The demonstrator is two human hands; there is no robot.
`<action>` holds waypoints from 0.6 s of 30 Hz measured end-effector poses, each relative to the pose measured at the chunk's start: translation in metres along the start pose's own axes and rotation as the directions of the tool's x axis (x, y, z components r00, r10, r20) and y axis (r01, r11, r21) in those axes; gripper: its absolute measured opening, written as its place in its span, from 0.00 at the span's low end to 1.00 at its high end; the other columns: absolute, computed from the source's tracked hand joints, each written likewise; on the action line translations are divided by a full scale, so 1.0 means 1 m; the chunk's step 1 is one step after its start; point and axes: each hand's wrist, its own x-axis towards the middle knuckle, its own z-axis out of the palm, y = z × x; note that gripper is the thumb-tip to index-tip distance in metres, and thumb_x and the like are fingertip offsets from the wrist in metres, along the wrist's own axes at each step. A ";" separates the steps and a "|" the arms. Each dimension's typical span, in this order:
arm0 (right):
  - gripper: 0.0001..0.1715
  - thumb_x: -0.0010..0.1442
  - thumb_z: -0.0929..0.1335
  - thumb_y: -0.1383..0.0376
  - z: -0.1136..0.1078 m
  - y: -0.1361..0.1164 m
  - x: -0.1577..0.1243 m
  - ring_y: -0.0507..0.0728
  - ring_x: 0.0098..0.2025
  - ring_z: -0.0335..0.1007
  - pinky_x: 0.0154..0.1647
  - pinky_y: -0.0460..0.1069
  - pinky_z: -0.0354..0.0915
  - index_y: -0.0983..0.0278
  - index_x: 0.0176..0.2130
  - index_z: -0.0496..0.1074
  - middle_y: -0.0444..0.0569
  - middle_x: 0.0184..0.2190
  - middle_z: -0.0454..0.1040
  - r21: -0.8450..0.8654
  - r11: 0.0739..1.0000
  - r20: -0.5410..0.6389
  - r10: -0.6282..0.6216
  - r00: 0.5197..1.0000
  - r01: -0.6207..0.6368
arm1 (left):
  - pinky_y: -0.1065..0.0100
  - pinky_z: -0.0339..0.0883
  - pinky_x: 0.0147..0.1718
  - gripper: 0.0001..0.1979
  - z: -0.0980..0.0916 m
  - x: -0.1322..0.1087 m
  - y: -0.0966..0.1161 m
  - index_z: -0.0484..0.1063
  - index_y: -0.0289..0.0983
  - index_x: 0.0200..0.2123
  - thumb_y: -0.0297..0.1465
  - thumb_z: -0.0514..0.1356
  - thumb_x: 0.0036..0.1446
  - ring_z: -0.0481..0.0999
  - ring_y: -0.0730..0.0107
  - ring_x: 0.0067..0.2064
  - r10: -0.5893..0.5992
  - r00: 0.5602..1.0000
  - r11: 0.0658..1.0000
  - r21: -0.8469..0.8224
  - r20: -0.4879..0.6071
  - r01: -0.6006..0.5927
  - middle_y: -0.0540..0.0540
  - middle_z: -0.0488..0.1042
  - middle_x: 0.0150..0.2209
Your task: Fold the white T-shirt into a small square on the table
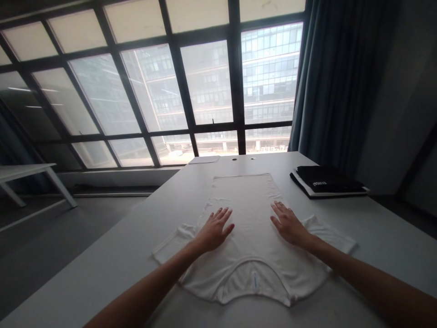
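A white T-shirt (246, 218) lies spread on the white table (129, 246), its neckline towards me and its hem at the far end. Inside the collar a small label (255, 279) shows. My left hand (215, 229) rests on the left side of the shirt body, fingers spread and pointing away. On the other side, my right hand (288, 223) lies flat on the fabric near the right edge, fingers extended. Neither hand grips anything. Both sleeves stick out sideways beyond my forearms, and wrinkles run along the shirt's left edge.
A stack of folded black and white garments (327, 180) sits at the table's right side. At the far left corner lies a white sheet (205, 160). Large windows and a dark blue curtain (327, 91) stand behind. Another white table (30, 171) is at left.
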 end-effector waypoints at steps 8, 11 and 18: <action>0.19 0.60 0.68 0.59 0.003 -0.015 0.065 0.64 0.66 0.62 0.69 0.62 0.55 0.65 0.49 0.75 0.61 0.59 0.72 0.708 0.671 0.015 0.300 0.954 -0.222 | 0.49 0.39 0.70 0.31 0.023 -0.028 0.017 0.51 0.44 0.72 0.48 0.45 0.71 0.41 0.57 0.74 0.083 0.994 0.997 -0.005 0.075 -0.083 0.44 0.45 0.74; 0.18 0.66 0.59 0.58 0.004 -0.018 0.112 0.60 0.55 0.74 0.57 0.60 0.69 0.62 0.44 0.72 0.58 0.51 0.77 0.903 0.330 0.093 0.476 0.875 -0.275 | 0.48 0.39 0.70 0.31 0.024 -0.029 0.018 0.52 0.46 0.72 0.49 0.45 0.71 0.42 0.56 0.74 0.076 0.994 0.997 0.004 0.080 -0.076 0.44 0.46 0.73; 0.21 0.67 0.49 0.55 -0.001 0.023 0.133 0.56 0.48 0.75 0.50 0.58 0.72 0.58 0.40 0.65 0.53 0.41 0.72 0.962 0.115 0.079 0.752 0.655 -0.248 | 0.48 0.39 0.70 0.31 0.027 -0.032 0.018 0.52 0.46 0.72 0.49 0.45 0.71 0.43 0.55 0.74 0.078 0.995 0.997 -0.011 0.061 -0.077 0.45 0.46 0.73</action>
